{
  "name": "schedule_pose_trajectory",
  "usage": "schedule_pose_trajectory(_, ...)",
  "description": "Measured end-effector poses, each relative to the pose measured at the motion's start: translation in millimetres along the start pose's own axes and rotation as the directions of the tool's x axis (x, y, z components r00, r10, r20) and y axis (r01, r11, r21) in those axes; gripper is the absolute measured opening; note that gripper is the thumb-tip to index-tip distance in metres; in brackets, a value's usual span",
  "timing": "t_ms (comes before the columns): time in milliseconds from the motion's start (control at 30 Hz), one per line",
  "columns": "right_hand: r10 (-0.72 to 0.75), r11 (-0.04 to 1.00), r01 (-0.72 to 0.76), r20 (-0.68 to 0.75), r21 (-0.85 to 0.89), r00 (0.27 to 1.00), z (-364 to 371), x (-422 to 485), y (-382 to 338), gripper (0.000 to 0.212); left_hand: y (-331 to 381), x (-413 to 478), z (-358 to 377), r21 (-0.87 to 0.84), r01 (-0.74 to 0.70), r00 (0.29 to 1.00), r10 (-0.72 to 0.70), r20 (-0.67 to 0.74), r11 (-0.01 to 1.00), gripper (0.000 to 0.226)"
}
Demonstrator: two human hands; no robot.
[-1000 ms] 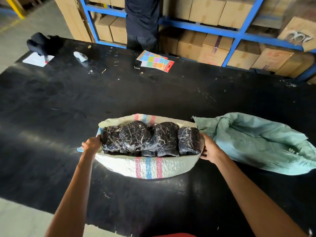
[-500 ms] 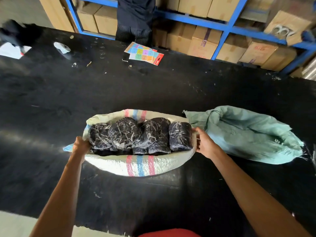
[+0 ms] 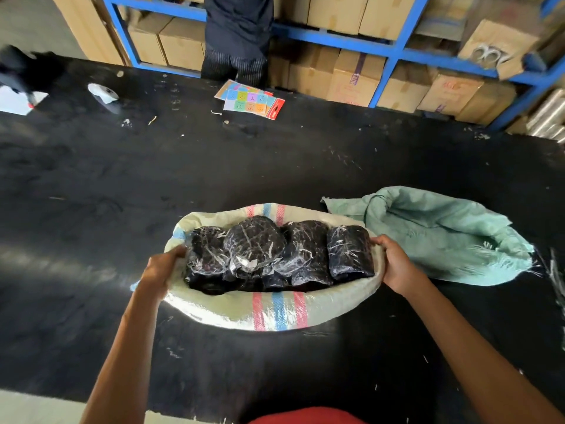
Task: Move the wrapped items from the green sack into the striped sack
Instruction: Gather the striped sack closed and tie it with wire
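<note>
Gripping the striped sack (image 3: 275, 310) by its rim at both ends: with the left hand (image 3: 162, 269), fingers curled over the left edge; with the right hand (image 3: 394, 264), fingers hooked over the right edge. Holding the mouth wide between them, low on the black table (image 3: 214, 179). Packed across that mouth with the wrapped items (image 3: 275, 252), dark bundles in clear film set in a row, the end ones right beside the fingers on each side. Flanked just to the right of the right hand by the green sack (image 3: 443, 237), slumped flat on the table, mouth toward the striped one, showing no bundle, though partly hidden by its own folds. Looks like the tail of the transfer: settling the filled sack, not fetching. Calls next for freeing one hand to check the green folds. Failing any find, calls for gathering the rim without tipping the row.
</note>
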State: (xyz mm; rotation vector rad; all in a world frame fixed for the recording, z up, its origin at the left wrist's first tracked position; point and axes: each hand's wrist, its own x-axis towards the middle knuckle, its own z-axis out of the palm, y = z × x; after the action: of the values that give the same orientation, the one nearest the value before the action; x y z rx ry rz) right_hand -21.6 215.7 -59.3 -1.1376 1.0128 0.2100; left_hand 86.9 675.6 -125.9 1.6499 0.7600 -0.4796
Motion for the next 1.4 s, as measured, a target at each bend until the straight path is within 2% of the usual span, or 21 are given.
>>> schedule_pose_trajectory(100, -0.024, 0.999, 0.024, -0.026, 0.023, 0.999, -17, -10, 0, 0.026, 14, -18, 15, 0.027, -0.098, 0.995, 0.098, 0.024, 0.995, 0.027)
schedule_pose_trajectory(200, -0.057, 0.997, 0.059, -0.041, 0.052, 0.998, -35, -24, 0, 0.043, 30, -37, 28, -0.003, -0.234, 0.967, 0.233, 0.099, 0.972, 0.018)
schedule_pose_trajectory(333, -0.145, 0.984, 0.155, -0.111, 0.087, 0.983, -60, -51, -13, 0.04, 62, -60, 44, -0.009, -0.364, 0.915, 0.359, 0.184, 0.931, 0.011)
schedule_pose_trajectory(500, -0.278, 0.96, 0.28, -0.187, -0.014, 0.942, -96, -85, -33, 0.026, 112, -89, 63, 0.194, -0.402, 0.909, 0.366, 0.197, 0.895, 0.013)
schedule_pose_trajectory(633, -0.356, 0.934, 0.354, -0.223, -0.05, 0.908, -123, -111, -52, 0.041, 144, -125, 72, 0.248, -0.449, 0.891, 0.409, 0.198, 0.858, 0.014)
schedule_pose_trajectory(667, -0.418, 0.908, 0.394, -0.262, -0.14, 0.87, -131, -118, -58, 0.04, 153, -136, 74, 0.251, -0.47, 0.881, 0.436, 0.184, 0.846, 0.013)
schedule_pose_trajectory(700, -0.533, 0.839, 0.447, -0.302, -0.31, 0.79, -139, -125, -66, 0.036, 163, -143, 77, 0.256, -0.495, 0.869, 0.468, 0.164, 0.83, 0.015)
schedule_pose_trajectory(733, -0.68, 0.704, 0.479, -0.305, -0.524, 0.667, -148, -133, -75, 0.032, 174, -150, 81, 0.252, -0.52, 0.854, 0.503, 0.134, 0.816, 0.017)
schedule_pose_trajectory(800, -0.873, 0.385, 0.371, -0.203, -0.845, 0.444, -162, -143, -91, 0.033, 197, -150, 91, 0.214, -0.554, 0.832, 0.544, 0.11, 0.804, 0.026)
schedule_pose_trajectory(867, -0.922, 0.26, 0.189, -0.186, -0.947, 0.34, -169, -151, -111, 0.046, 217, -152, 104, 0.319, -0.588, 0.805, 0.575, 0.144, 0.743, 0.031)
schedule_pose_trajectory(900, -0.91, 0.264, 0.085, -0.219, -0.961, 0.353, -170, -150, -122, 0.056, 225, -149, 109, 0.529, -0.597, 0.775, 0.604, 0.186, 0.603, 0.028)
schedule_pose_trajectory(933, -0.878, 0.259, -0.027, -0.247, -0.966, 0.411, -174, -151, -134, 0.063, 230, -150, 115, 0.717, -0.572, 0.738, 0.631, 0.238, 0.399, 0.029)
schedule_pose_trajectory(1000, -0.769, 0.269, -0.13, -0.294, -0.954, 0.568, -175, -153, -155, 0.059, 233, -154, 126, 0.875, -0.476, 0.693, 0.649, 0.314, 0.084, 0.039)
schedule_pose_trajectory(1067, -0.616, 0.425, -0.061, -0.338, -0.903, 0.712, -174, -156, -166, 0.055, 232, -163, 143, 0.888, -0.46, 0.703, 0.602, 0.378, -0.021, 0.044)
schedule_pose_trajectory(1100, -0.541, 0.53, -0.02, -0.356, -0.847, 0.762, -170, -154, -166, 0.053, 234, -169, 149, 0.866, -0.496, 0.752, 0.533, 0.389, 0.068, 0.042)
schedule_pose_trajectory(1167, -0.387, 0.729, 0.061, -0.337, -0.682, 0.858, -166, -151, -162, 0.044, 240, -184, 159, 0.693, -0.503, 0.861, 0.233, 0.451, 0.517, 0.039)
schedule_pose_trajectory(1200, -0.295, 0.833, 0.11, -0.267, -0.543, 0.917, -167, -151, -161, 0.041, 242, -194, 164, 0.555, -0.397, 0.848, 0.063, 0.526, 0.731, 0.04)
schedule_pose_trajectory(1233, -0.224, 0.909, 0.154, -0.143, -0.388, 0.964, -169, -155, -162, 0.039, 247, -200, 167, 0.427, -0.295, 0.798, -0.026, 0.602, 0.855, 0.04)
schedule_pose_trajectory(1300, -0.187, 0.954, 0.205, 0.102, -0.217, 0.977, -180, -160, -171, 0.055, 257, -214, 176, 0.319, -0.286, 0.726, -0.013, 0.687, 0.904, 0.032)
schedule_pose_trajectory(1367, -0.214, 0.932, 0.256, 0.18, -0.255, 0.96, -182, -160, -180, 0.062, 258, -230, 191, 0.365, -0.393, 0.73, 0.045, 0.682, 0.844, 0.026)
schedule_pose_trajectory(1400, -0.24, 0.915, 0.277, 0.157, -0.292, 0.958, -180, -157, -183, 0.062, 257, -237, 200, 0.395, -0.432, 0.755, 0.086, 0.651, 0.811, 0.026)
